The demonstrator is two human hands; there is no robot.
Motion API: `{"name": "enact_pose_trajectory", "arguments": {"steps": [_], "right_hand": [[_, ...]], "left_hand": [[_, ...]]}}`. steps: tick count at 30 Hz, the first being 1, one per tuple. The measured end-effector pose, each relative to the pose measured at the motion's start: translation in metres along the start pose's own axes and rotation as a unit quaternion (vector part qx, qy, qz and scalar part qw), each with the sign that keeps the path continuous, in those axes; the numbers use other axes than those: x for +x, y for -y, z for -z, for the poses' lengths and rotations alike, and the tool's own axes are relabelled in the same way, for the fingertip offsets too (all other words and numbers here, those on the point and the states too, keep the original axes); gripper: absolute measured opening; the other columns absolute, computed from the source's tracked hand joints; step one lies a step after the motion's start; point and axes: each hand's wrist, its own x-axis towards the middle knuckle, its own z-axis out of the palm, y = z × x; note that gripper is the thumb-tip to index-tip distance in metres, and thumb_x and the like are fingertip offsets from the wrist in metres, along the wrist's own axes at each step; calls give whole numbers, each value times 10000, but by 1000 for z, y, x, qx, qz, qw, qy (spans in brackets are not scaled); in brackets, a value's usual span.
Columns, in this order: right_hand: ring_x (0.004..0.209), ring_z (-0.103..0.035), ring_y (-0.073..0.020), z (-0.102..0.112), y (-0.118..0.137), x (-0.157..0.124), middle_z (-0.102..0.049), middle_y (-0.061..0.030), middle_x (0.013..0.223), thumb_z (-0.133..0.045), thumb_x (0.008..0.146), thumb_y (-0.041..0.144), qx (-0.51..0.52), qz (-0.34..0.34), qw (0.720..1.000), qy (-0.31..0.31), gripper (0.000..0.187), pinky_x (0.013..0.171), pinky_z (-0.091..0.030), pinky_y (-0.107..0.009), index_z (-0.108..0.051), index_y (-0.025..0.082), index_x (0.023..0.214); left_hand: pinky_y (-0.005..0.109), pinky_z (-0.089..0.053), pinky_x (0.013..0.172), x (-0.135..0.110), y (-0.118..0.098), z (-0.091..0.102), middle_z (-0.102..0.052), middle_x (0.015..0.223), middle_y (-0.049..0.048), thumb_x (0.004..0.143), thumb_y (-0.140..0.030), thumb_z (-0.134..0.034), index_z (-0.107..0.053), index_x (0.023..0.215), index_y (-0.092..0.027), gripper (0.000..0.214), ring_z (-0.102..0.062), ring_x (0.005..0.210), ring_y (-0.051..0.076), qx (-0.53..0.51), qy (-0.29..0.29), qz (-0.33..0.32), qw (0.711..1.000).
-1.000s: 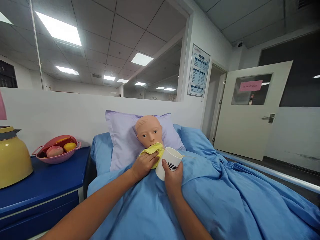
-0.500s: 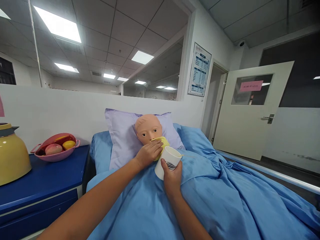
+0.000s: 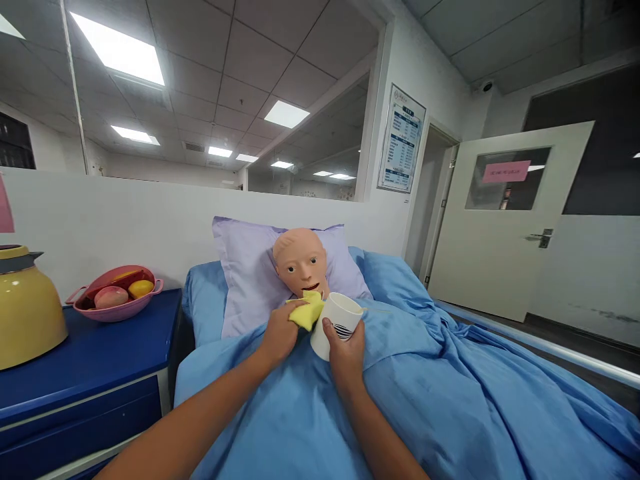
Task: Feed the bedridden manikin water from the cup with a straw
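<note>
A manikin head (image 3: 301, 261) lies on a lilac pillow (image 3: 245, 273) in a bed, covered to the chin by a blue sheet (image 3: 415, 387). My left hand (image 3: 279, 335) is closed on a folded yellow cloth (image 3: 306, 311), held just below the manikin's chin. My right hand (image 3: 345, 353) grips a white cup (image 3: 335, 323) with dark stripes, tilted slightly, right beside the cloth and close to the manikin's mouth.
A blue bedside cabinet (image 3: 95, 373) at the left carries a yellow kettle (image 3: 27, 310) and a pink bowl of fruit (image 3: 115, 298). A white partition runs behind the bed. A bed rail (image 3: 550, 350) and an open white door (image 3: 500, 220) are at the right.
My left hand pressed the yellow cloth up over the manikin's mouth, then drew it down below the chin. The cup in my right hand has stayed nearly still.
</note>
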Motion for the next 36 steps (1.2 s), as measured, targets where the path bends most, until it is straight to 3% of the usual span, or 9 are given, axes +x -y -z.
{"name": "enact_pose_trajectory", "arguments": {"steps": [2, 6, 9, 13, 16, 19, 26, 30, 36], "right_hand": [[841, -604, -230, 0, 2, -2, -626, -50, 952, -727, 644, 507, -5, 1, 1000, -2, 559, 758, -483, -376, -515, 195, 1056], [782, -615, -223, -1, 2, -4, -653, -41, 903, -730, 629, 507, 17, -15, 999, 46, 554, 708, -495, -363, -531, 197, 1043], [778, -628, -231, -2, 0, -5, -670, -49, 894, -739, 619, 505, 33, -23, 994, 98, 582, 706, -510, -373, -545, 183, 1064], [783, -636, -241, -3, -3, -6, -678, -47, 879, -734, 640, 502, 23, -32, 988, 149, 578, 698, -523, -384, -561, 176, 1085], [796, -637, -246, -3, -5, -7, -680, -46, 889, -731, 641, 507, 10, -44, 984, 173, 595, 694, -526, -384, -557, 181, 1108], [795, -636, -246, -3, -7, -7, -684, -48, 896, -730, 648, 498, -6, -47, 980, 195, 584, 687, -527, -380, -555, 185, 1108], [819, -631, -237, -4, -10, -6, -683, -44, 925, -703, 699, 499, -24, -57, 964, 259, 539, 703, -521, -368, -544, 197, 1116], [784, -630, -227, -4, -9, -4, -676, -34, 879, -715, 688, 502, -29, -78, 961, 265, 512, 677, -524, -352, -560, 201, 1072], [793, -635, -222, -4, -6, -4, -684, -22, 883, -720, 691, 486, -22, -93, 955, 281, 480, 689, -526, -341, -582, 225, 1069]], "left_hand": [[359, -569, 772, -6, -13, 14, -727, 1017, 54, 783, -155, -489, -643, 1041, -198, 303, -676, 881, 207, -146, -47, 131, 980], [389, -582, 768, -21, -30, 41, -718, 1044, 107, 791, -321, -583, -590, 1123, -160, 370, -694, 892, 247, -376, -107, 341, 855], [407, -581, 805, -39, -20, 49, -714, 1063, 126, 792, -387, -588, -574, 1166, -139, 449, -689, 938, 265, -453, -126, 426, 773], [442, -554, 882, -73, 18, 44, -705, 1077, 156, 828, -425, -530, -544, 1210, -91, 508, -651, 1042, 285, -534, -62, 454, 711], [448, -526, 938, -95, 41, 39, -684, 1137, 149, 841, -462, -516, -516, 1258, -105, 549, -623, 1099, 281, -560, -37, 429, 708], [445, -501, 980, -106, 49, 38, -665, 1176, 150, 846, -473, -518, -517, 1270, -113, 557, -602, 1133, 278, -565, -21, 405, 718], [442, -465, 1028, -108, 43, 38, -655, 1200, 145, 867, -390, -522, -525, 1268, -99, 496, -576, 1170, 271, -605, -25, 395, 691], [426, -443, 1052, -108, 36, 40, -640, 1223, 149, 863, -325, -558, -503, 1293, -87, 494, -558, 1191, 269, -626, -44, 414, 660], [412, -423, 1071, -109, 32, 41, -618, 1255, 150, 864, -286, -574, -466, 1332, -90, 520, -529, 1222, 269, -639, -56, 415, 645]]}}
